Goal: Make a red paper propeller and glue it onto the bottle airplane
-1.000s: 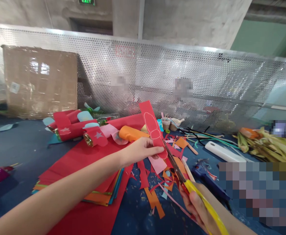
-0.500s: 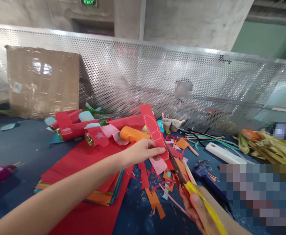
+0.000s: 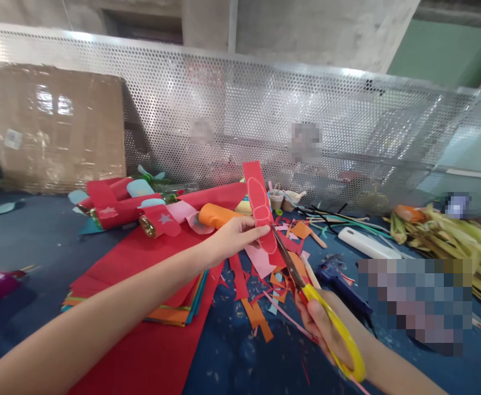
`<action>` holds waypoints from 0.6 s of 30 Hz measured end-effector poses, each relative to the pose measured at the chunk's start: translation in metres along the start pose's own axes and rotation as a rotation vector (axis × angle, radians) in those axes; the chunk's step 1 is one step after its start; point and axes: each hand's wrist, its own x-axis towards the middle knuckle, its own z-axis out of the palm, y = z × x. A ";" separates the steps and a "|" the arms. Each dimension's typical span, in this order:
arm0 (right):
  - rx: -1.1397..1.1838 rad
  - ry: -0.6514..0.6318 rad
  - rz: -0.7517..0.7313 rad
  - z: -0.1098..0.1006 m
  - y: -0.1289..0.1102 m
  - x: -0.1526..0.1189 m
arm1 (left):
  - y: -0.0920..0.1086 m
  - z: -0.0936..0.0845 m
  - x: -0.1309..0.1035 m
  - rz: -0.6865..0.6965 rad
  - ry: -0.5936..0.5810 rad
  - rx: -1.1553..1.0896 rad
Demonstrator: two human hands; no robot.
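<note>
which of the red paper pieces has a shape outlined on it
The red strip pinched in the left hand, marked with a pale outline. The big red sheets on the table are plain.

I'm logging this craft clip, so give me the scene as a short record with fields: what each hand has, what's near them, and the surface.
left hand: left hand pinches a red paper strip with a white outline drawn on it, held up above the table
right hand: right hand grips yellow-handled scissors, blades at the strip's lower edge
below the hands: paper scraps in orange, red and pink
left of them: stack of coloured paper sheets, red on top
further back: orange paper roll, red paper plane model
surface: dark blue table
</note>
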 end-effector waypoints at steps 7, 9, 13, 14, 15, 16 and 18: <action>0.041 -0.117 -0.182 0.013 -0.011 0.003 | -0.003 0.002 0.001 -0.012 -0.044 -0.010; 0.066 -0.129 -0.201 0.013 -0.011 0.003 | -0.003 0.005 0.000 -0.009 -0.053 0.002; 0.091 -0.158 -0.198 0.009 -0.004 0.003 | 0.000 0.011 -0.004 0.020 -0.057 0.000; 0.077 -0.148 -0.209 0.009 -0.002 0.003 | 0.000 0.013 -0.006 0.022 -0.059 -0.002; 0.065 -0.136 -0.221 0.009 0.000 0.003 | 0.001 0.015 -0.007 0.025 -0.064 -0.006; 0.062 -0.119 -0.239 0.009 0.002 0.003 | 0.002 0.016 -0.009 0.031 -0.072 -0.012; 0.071 -0.104 -0.279 0.010 0.004 0.003 | 0.003 0.019 -0.011 0.048 -0.092 -0.032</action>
